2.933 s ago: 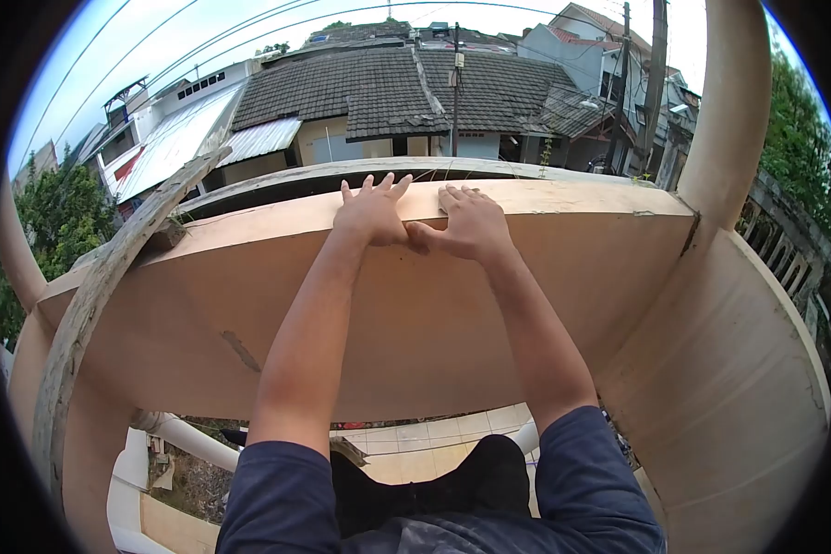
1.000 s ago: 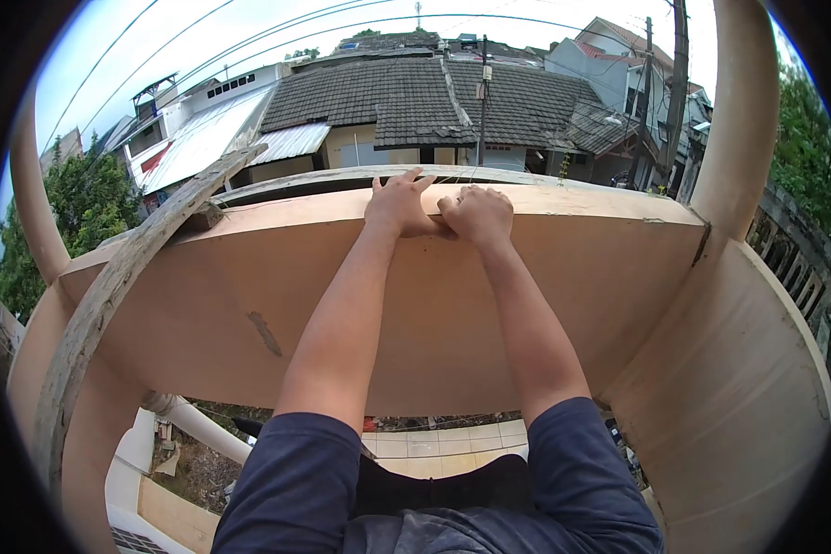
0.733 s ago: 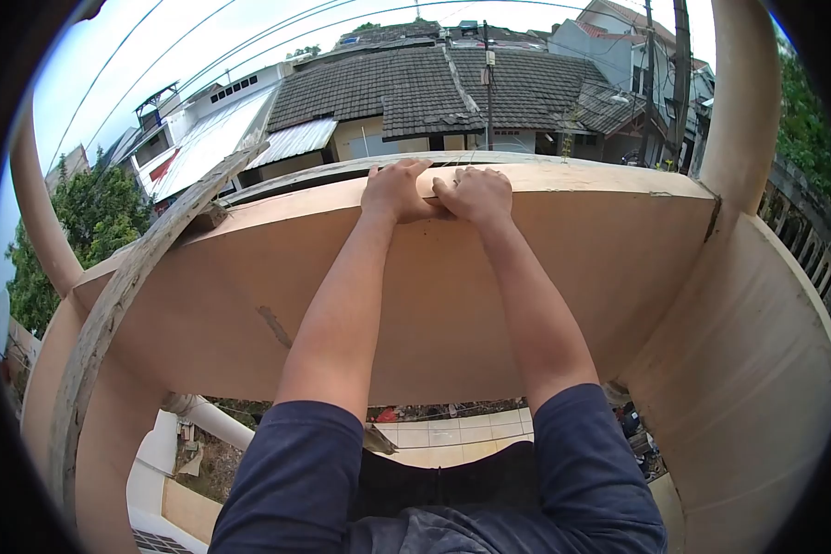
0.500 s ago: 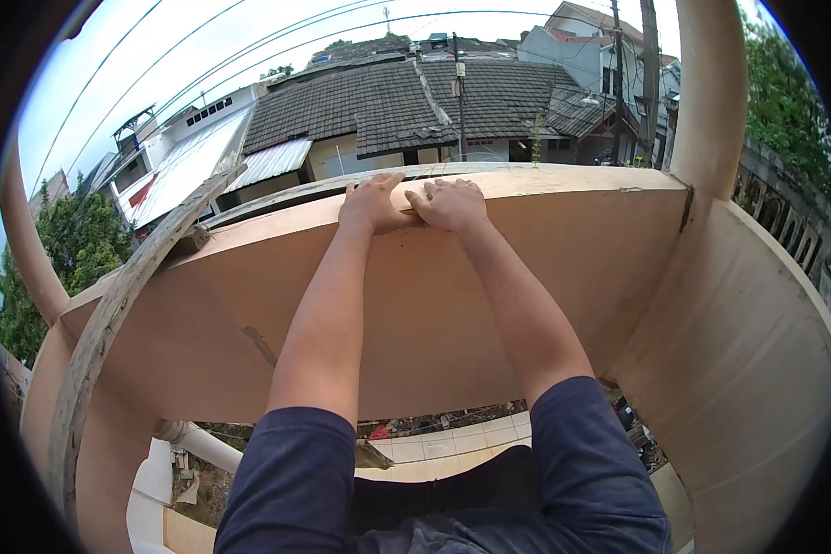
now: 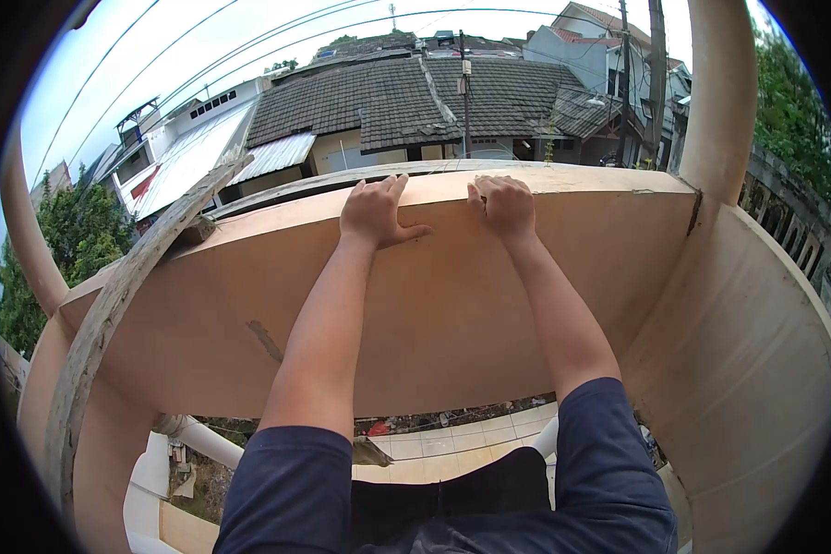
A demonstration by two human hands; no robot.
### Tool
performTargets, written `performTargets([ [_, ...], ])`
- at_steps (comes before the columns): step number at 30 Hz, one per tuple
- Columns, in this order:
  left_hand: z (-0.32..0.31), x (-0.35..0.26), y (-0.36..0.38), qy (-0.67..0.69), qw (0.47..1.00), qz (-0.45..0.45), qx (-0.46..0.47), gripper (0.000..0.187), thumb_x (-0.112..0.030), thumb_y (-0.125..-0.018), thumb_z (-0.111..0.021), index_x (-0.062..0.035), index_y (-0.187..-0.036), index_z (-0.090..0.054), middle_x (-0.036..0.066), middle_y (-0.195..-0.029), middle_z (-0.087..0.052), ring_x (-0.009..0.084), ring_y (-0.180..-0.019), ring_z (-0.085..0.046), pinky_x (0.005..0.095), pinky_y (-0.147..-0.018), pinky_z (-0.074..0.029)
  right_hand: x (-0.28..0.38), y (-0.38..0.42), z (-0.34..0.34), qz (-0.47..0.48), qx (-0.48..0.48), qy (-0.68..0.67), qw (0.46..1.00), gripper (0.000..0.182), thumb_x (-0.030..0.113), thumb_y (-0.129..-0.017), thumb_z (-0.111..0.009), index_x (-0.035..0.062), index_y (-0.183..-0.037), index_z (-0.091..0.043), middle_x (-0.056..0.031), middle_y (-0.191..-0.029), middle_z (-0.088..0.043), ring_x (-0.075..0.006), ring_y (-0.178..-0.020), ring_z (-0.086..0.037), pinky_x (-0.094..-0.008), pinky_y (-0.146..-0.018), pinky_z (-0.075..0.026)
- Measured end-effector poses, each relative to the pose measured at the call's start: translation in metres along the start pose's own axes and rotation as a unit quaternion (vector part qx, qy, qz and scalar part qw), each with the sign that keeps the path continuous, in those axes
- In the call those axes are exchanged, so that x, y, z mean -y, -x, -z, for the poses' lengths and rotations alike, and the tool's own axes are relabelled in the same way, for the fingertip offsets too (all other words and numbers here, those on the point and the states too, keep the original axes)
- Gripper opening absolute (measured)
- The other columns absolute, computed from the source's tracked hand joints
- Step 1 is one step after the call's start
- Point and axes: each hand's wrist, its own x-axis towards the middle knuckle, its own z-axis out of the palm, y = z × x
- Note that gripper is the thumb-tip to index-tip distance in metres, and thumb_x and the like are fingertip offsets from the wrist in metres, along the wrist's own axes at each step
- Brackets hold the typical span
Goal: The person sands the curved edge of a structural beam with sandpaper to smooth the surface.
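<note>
My left hand (image 5: 374,212) rests on the top edge of a peach-painted parapet wall (image 5: 415,305). Its fingers point over the ledge, and its thumb is stretched out to the right against the wall's near face. A short way to the right, my right hand (image 5: 508,205) is at the same ledge with its fingers bent and drawn together. What those fingers hold, if anything, is hidden. A gap of bare ledge lies between the two hands.
A weathered wooden pole (image 5: 125,305) leans across the wall on the left, beside a small block (image 5: 197,230). Round columns (image 5: 722,102) rise at the corners. Below the wall lie a tiled floor (image 5: 443,445) and a white pipe (image 5: 210,445). Tiled roofs (image 5: 332,102) and wires are beyond.
My hands were close together, nearly touching, on the ledge. The right hand has moved to the right, away from the left, whose thumb now shows stretched out.
</note>
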Motion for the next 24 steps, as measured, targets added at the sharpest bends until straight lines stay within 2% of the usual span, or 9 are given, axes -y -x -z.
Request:
performTargets([
  [3, -0.015, -0.004, -0.001, 0.018, 0.999, 0.022, -0.027, 0.111, -0.089, -0.069, -0.075, -0.0050, -0.140, -0.068, 0.014, -0.124, -0.078, 0.0285, -0.109, -0.078, 0.0448, -0.099, -0.061, 0.014, 0.002, 0.003, -0.057, 0.047, 0.088, 0.993, 0.043, 0.043, -0.103, -0.062, 0.0034, -0.103, -0.079, -0.0129, -0.106, -0.081, -0.0318, -0.108, -0.075, -0.0457, -0.101, -0.056],
  [4, -0.020, -0.004, 0.001, 0.034, 0.995, 0.015, -0.089, 0.107, -0.091, -0.072, -0.072, -0.0024, -0.133, -0.072, 0.015, -0.117, -0.080, 0.0290, -0.098, -0.080, 0.0427, -0.085, -0.064, 0.016, 0.007, -0.002, 0.026, 0.012, 0.068, 0.997, 0.049, 0.049, -0.103, -0.061, 0.0029, -0.106, -0.078, -0.0128, -0.108, -0.080, -0.0309, -0.109, -0.074, -0.0465, -0.103, -0.055],
  [5, -0.026, -0.007, 0.004, 0.034, 0.995, 0.014, -0.092, 0.107, -0.091, -0.072, -0.072, -0.0024, -0.133, -0.072, 0.015, -0.117, -0.080, 0.0290, -0.098, -0.080, 0.0427, -0.085, -0.064, 0.017, 0.008, -0.006, 0.112, -0.026, 0.045, 0.992, 0.056, 0.056, -0.103, -0.060, 0.0024, -0.108, -0.077, -0.0127, -0.111, -0.079, -0.0299, -0.110, -0.074, -0.0472, -0.105, -0.054],
  [6, -0.029, -0.010, 0.004, 0.013, 0.991, 0.029, -0.129, 0.107, -0.090, -0.074, -0.071, -0.0012, -0.133, -0.072, 0.017, -0.120, -0.080, 0.0298, -0.100, -0.080, 0.0429, -0.085, -0.064, 0.007, 0.003, 0.010, 0.074, 0.118, -0.023, 0.990, 0.069, 0.065, -0.101, -0.061, 0.0009, -0.124, -0.073, -0.0136, -0.130, -0.076, -0.0290, -0.126, -0.069, -0.0453, -0.115, -0.050],
  [9, -0.032, -0.006, 0.004, -0.023, 0.985, 0.027, -0.171, 0.103, -0.088, -0.081, -0.066, 0.0013, -0.131, -0.073, 0.022, -0.129, -0.076, 0.0328, -0.104, -0.080, 0.0431, -0.086, -0.065, -0.030, -0.003, 0.032, 0.003, 0.162, 0.025, 0.986, 0.077, 0.071, -0.098, -0.061, 0.0016, -0.130, -0.072, -0.0136, -0.138, -0.073, -0.0277, -0.136, -0.065, -0.0433, -0.118, -0.048],
  [13, -0.044, -0.002, 0.005, 0.012, 0.981, 0.026, -0.190, 0.071, -0.062, -0.099, -0.061, 0.0025, -0.127, -0.075, 0.022, -0.122, -0.079, 0.0339, -0.098, -0.080, 0.0437, -0.083, -0.065, 0.008, 0.009, 0.026, 0.021, 0.129, 0.069, 0.989, 0.082, 0.075, -0.097, -0.061, 0.0012, -0.133, -0.072, -0.0144, -0.144, -0.070, -0.0285, -0.139, -0.062, -0.0439, -0.118, -0.048],
  [18, -0.033, -0.009, 0.005, 0.019, 0.987, 0.057, -0.146, 0.057, -0.049, -0.098, -0.061, 0.0021, -0.115, -0.078, 0.021, -0.105, -0.081, 0.0344, -0.087, -0.080, 0.0451, -0.078, -0.063, -0.028, 0.004, 0.029, 0.058, 0.078, -0.119, 0.988, 0.034, 0.033, -0.096, -0.075, 0.0137, -0.124, -0.079, -0.0084, -0.129, -0.078, -0.0269, -0.119, -0.074, -0.0420, -0.101, -0.058],
  [23, -0.031, -0.014, 0.006, 0.022, 0.988, 0.081, -0.128, 0.054, -0.049, -0.098, -0.061, 0.0002, -0.107, -0.080, 0.019, -0.092, -0.080, 0.0344, -0.080, -0.078, 0.0459, -0.075, -0.063, -0.002, 0.010, 0.015, 0.046, 0.094, -0.067, 0.992, 0.031, 0.029, -0.102, -0.070, 0.0154, -0.128, -0.079, -0.0069, -0.130, -0.078, -0.0263, -0.119, -0.074, -0.0414, -0.101, -0.059],
  [24, -0.035, -0.013, 0.005, 0.023, 0.986, 0.073, -0.148, 0.053, -0.050, -0.098, -0.061, 0.0000, -0.106, -0.080, 0.018, -0.089, -0.080, 0.0345, -0.079, -0.078, 0.0461, -0.074, -0.062, -0.001, 0.011, 0.010, 0.113, 0.038, -0.087, 0.989, 0.029, 0.028, -0.103, -0.069, 0.0141, -0.127, -0.079, -0.0068, -0.127, -0.079, -0.0268, -0.117, -0.075, -0.0418, -0.101, -0.059],
])
